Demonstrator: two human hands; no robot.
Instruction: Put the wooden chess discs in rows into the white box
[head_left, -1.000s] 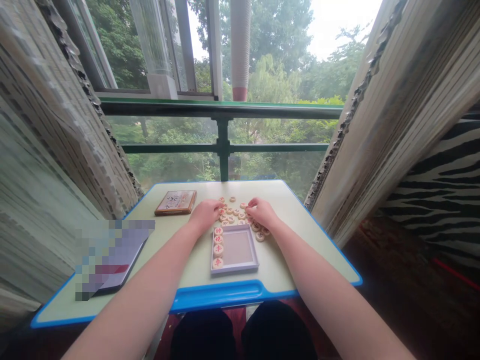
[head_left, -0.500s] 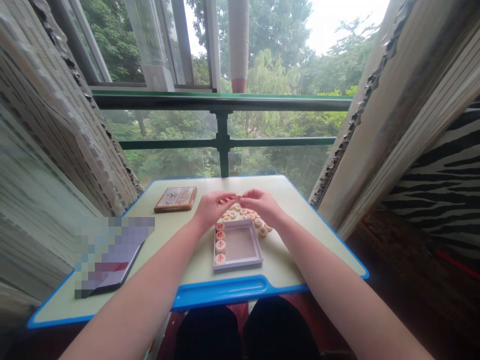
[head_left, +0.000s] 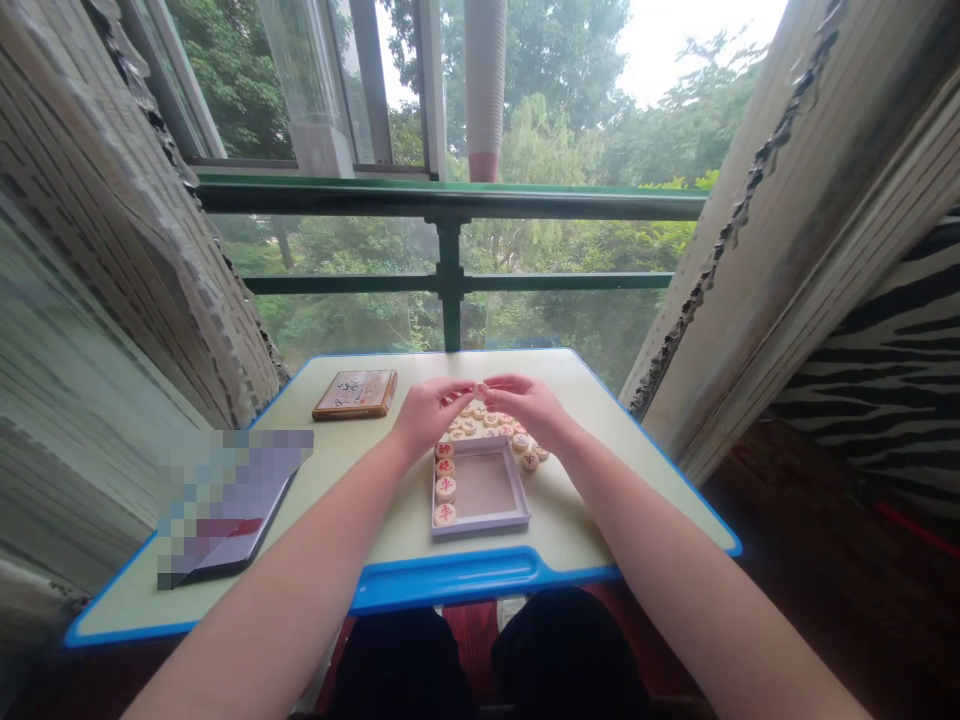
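Note:
Round wooden Chinese chess pieces (head_left: 487, 421) with carved characters lie in a loose cluster on the table's far half. My left hand (head_left: 429, 415) and my right hand (head_left: 526, 410) curve over that cluster, their fingertips nearly meeting around one piece (head_left: 480, 390). I cannot tell whether either hand grips it. Below them sits a shallow pale lilac cardboard tray (head_left: 480, 530), and several red-marked pieces (head_left: 445, 488) line its left wall. A few more pieces (head_left: 531, 460) lie outside the tray by its far right corner, close to my right hand.
A flat wooden box (head_left: 354, 394) with calligraphy on its lid lies at the far left of the blue-edged pale green table (head_left: 577, 510). A pixelated flat object (head_left: 225, 510) lies near the left edge. Bamboo blinds (head_left: 112, 250) flank the table; a green railing (head_left: 450, 200) stands beyond it.
My hands have drawn closer together over the pieces, with fingertips now almost touching. The cluster looks more tightly gathered, and the view has tilted slightly.

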